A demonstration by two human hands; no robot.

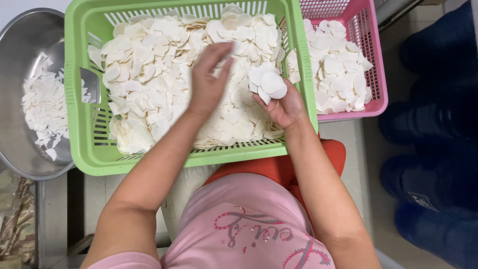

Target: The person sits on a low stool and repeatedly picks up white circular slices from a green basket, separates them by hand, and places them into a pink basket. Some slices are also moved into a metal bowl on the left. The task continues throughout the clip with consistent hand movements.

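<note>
1. Hands first: your right hand (285, 107) is cupped palm-up over the near right corner of the green basket (74, 89), fingers curled round a small stack of white round slices (269, 82). The grip looks loose, thumb side supporting the stack so the pieces stay fanned, not crushed.
2. Your left hand (209, 79) is over the middle of the same basket, palm down, fingers extended and slightly spread, tips at or just above the heap. It's motion-blurred; I can't tell whether it has a slice pinched, and it looks mostly open.
3. Pose: both forearms angle inward from your lap, the left reaching further in, the right wrist resting near the basket's front rim. Likely that keeps the held stack close while the free hand works the pile.
4. Pile of white slices (159, 74) fills the green basket, which sits right in front of your knees.
5. Pink basket (376, 74), just beside on the right, holds a thinner layer of the same slices.
6. Metal bowl (22, 45) on the left holds smaller broken white bits (45, 107).
7. Dark blue boots (433, 149) stand on the floor at far right.
</note>
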